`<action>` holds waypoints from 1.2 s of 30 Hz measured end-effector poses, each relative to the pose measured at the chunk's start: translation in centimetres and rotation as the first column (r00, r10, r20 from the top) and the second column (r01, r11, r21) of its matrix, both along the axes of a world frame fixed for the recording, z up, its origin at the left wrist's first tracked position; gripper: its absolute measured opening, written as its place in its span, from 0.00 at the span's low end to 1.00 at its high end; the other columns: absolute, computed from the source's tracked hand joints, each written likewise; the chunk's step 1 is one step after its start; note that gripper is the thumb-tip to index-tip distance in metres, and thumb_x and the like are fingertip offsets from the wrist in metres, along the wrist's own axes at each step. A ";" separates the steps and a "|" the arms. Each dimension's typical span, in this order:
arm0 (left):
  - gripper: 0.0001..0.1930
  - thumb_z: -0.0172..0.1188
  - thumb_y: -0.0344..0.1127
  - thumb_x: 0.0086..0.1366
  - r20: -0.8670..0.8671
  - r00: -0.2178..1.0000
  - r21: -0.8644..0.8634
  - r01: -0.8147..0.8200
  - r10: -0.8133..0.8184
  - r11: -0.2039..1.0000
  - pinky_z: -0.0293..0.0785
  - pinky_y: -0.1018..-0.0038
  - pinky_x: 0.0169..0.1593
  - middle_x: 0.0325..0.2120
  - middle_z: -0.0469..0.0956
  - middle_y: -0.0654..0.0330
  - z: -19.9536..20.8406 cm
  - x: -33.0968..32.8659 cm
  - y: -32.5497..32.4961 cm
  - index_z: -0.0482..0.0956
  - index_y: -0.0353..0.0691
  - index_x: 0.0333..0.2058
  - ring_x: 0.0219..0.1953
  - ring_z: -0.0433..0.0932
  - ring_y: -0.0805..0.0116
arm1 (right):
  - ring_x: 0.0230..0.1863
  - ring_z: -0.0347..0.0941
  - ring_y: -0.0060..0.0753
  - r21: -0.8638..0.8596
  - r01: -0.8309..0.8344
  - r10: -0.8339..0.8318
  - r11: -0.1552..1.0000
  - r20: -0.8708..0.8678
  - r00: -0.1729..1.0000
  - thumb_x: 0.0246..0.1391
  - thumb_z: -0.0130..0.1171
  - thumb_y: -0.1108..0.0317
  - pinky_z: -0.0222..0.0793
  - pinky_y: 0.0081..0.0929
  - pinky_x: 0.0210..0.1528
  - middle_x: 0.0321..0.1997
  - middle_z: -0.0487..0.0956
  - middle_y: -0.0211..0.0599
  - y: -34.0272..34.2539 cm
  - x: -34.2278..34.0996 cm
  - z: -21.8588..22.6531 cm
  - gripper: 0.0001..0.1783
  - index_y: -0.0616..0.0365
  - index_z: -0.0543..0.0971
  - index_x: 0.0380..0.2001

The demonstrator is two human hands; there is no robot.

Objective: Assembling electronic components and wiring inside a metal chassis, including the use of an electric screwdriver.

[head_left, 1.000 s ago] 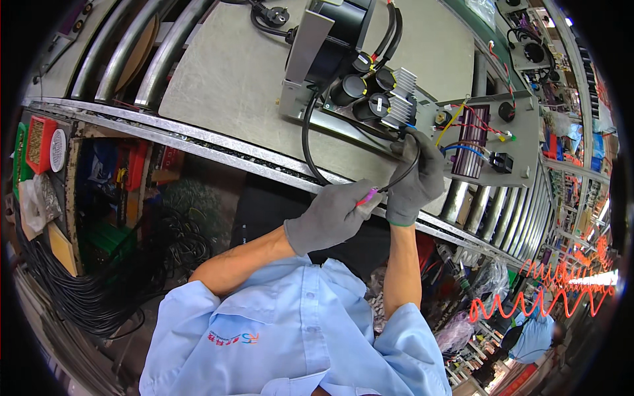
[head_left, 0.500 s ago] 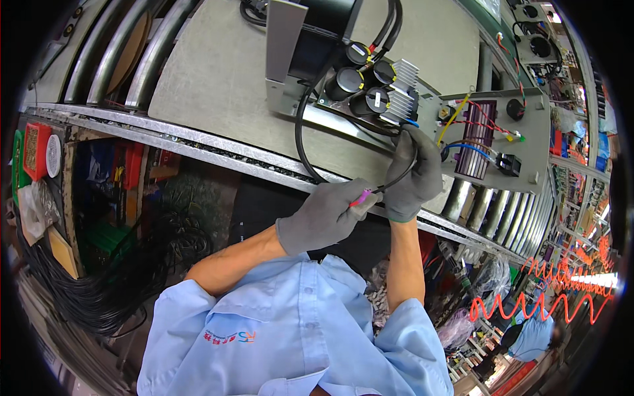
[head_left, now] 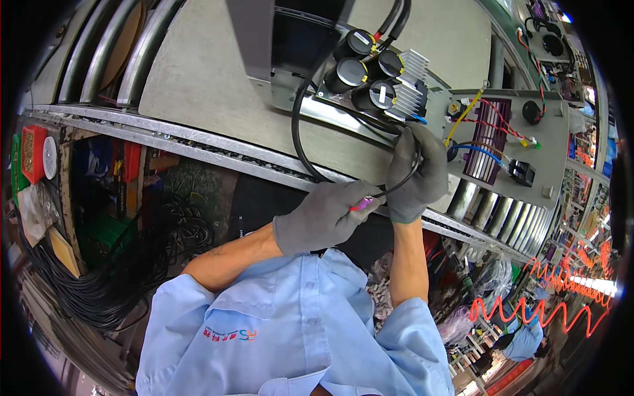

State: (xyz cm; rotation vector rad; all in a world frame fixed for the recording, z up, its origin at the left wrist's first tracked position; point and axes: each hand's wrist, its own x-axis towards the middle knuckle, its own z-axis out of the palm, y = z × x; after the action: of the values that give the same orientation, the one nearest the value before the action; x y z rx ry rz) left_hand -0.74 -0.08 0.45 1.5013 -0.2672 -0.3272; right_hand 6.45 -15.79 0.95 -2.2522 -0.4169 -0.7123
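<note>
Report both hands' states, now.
Left hand: closed, holding a small pink-and-red piece.
Right hand: closed on a black cable; whether its fingertips pinch anything else cannot be told.

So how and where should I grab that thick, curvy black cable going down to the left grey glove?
Probably pinch the thick, curvy black cable at the middle of its bend, coming from the person's left. It bows out that way, over the flat grey board, so a pinch there looks easiest. Lower down, it runs to the left grey-gloved hand.
</note>
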 end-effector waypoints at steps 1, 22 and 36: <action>0.09 0.53 0.34 0.71 -0.005 1.000 0.008 0.011 -0.011 1.000 0.74 0.61 0.33 0.25 0.78 0.49 0.1 0.0 0.0 0.77 0.36 0.43 0.29 0.80 0.48 | 0.34 0.78 0.22 -0.001 0.011 -0.011 1.000 0.002 1.000 0.58 0.63 0.81 0.74 0.20 0.37 0.40 0.83 0.41 -0.1 0.1 0.0 0.10 0.65 0.81 0.44; 0.14 0.61 0.29 0.64 0.749 0.653 0.170 -0.349 0.109 0.922 0.76 0.71 0.34 0.38 0.79 0.51 10.2 1.7 -1.0 0.80 0.37 0.48 0.32 0.80 0.58 | 0.29 0.79 0.38 -0.261 -0.174 0.209 0.949 0.111 0.972 0.52 0.69 0.65 0.76 0.31 0.29 0.35 0.81 0.38 -3.9 -7.5 13.6 0.15 0.59 0.81 0.41; 0.06 0.66 0.28 0.59 0.826 0.533 0.449 -0.425 -0.184 0.786 0.71 0.65 0.26 0.26 0.76 0.60 12.9 6.6 -4.8 0.82 0.45 0.36 0.25 0.79 0.58 | 0.24 0.68 0.15 0.545 0.213 0.023 0.811 -0.393 0.919 0.64 0.58 0.64 0.64 0.23 0.28 0.18 0.74 0.32 -6.5 -4.4 12.4 0.16 0.66 0.80 0.27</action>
State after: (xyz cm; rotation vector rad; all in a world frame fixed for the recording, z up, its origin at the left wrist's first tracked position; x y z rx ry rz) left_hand 5.87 -4.92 13.37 2.2577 -0.8976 0.5714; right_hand 2.02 -22.25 13.34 -1.7626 0.1109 -0.3569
